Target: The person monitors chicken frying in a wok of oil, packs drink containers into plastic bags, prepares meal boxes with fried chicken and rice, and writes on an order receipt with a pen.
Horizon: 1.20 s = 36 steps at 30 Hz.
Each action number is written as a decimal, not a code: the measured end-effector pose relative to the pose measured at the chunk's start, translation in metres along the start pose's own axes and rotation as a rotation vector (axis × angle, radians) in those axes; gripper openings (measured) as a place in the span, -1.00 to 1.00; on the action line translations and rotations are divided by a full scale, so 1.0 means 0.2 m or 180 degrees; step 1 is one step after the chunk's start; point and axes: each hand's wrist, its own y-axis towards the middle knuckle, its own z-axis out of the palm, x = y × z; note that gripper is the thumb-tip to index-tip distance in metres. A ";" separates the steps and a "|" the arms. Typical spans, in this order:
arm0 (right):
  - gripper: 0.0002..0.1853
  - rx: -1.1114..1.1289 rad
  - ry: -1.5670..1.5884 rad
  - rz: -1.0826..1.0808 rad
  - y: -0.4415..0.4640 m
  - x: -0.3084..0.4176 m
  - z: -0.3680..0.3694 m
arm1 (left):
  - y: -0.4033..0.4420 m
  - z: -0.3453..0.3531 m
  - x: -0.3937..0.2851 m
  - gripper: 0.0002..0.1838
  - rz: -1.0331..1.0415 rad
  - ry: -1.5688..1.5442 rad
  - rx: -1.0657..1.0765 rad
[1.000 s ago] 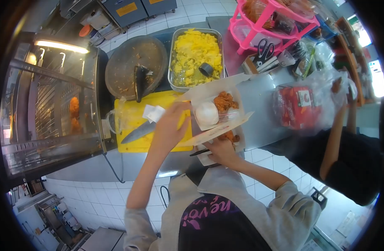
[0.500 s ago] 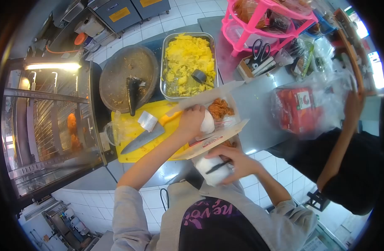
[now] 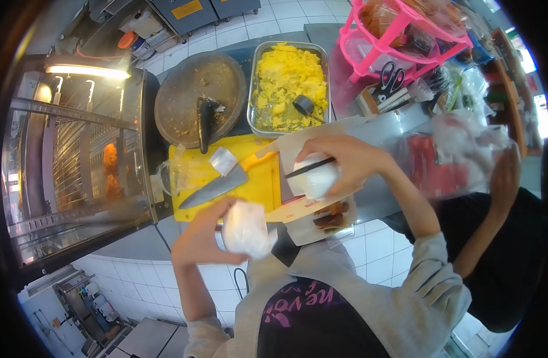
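My left hand (image 3: 200, 237) grips a white wrapped bundle (image 3: 246, 229), held in front of the yellow cutting board's near edge. My right hand (image 3: 351, 161) is closed on another white wrapped bundle (image 3: 317, 181) over the open cardboard box (image 3: 290, 154), with a thin black stick (image 3: 310, 167) across the bundle. Nearer my body, a second open box (image 3: 307, 230) holds brown fried pieces (image 3: 332, 218). On the yellow board (image 3: 264, 185) lie a knife (image 3: 217, 190) and a small white packet (image 3: 223, 161).
A tray (image 3: 326, 89) of yellow food and a round board (image 3: 166, 113) with a black-handled tool (image 3: 203, 126) stand behind. A pink rack (image 3: 381, 45) and scissors (image 3: 391, 77) are at back right. A co-worker's hand (image 3: 505, 176) holds plastic around a red box (image 3: 426, 164).
My left hand has lifted its bundle out of the farther box toward my body. My right hand has carried its bundle from the nearer box to above the farther one.
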 end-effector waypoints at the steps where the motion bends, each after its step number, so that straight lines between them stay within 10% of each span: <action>1: -0.15 0.0006 0.0000 -0.0009 0.05 -0.02 0.02 | -0.05 0.04 0.03 -0.04 -0.0005 -0.0001 -0.0009; 13: -0.19 0.0440 -0.0524 0.0669 0.15 -0.18 0.16 | 0.09 0.70 0.26 -0.09 0.0182 0.0935 -0.0749; 21: -0.60 -0.2765 0.1412 0.0150 -0.39 0.07 0.22 | 0.37 0.94 0.42 -0.17 0.0334 0.2650 -0.1065; 31: -0.64 -0.2686 0.1416 0.1600 -0.85 0.01 0.91 | 0.28 0.86 0.43 0.07 0.0534 0.2871 -0.0809; 36: -0.66 -0.3017 0.1117 0.1861 -0.65 0.13 1.05 | -0.05 0.37 0.35 -0.62 0.0085 0.0989 0.0136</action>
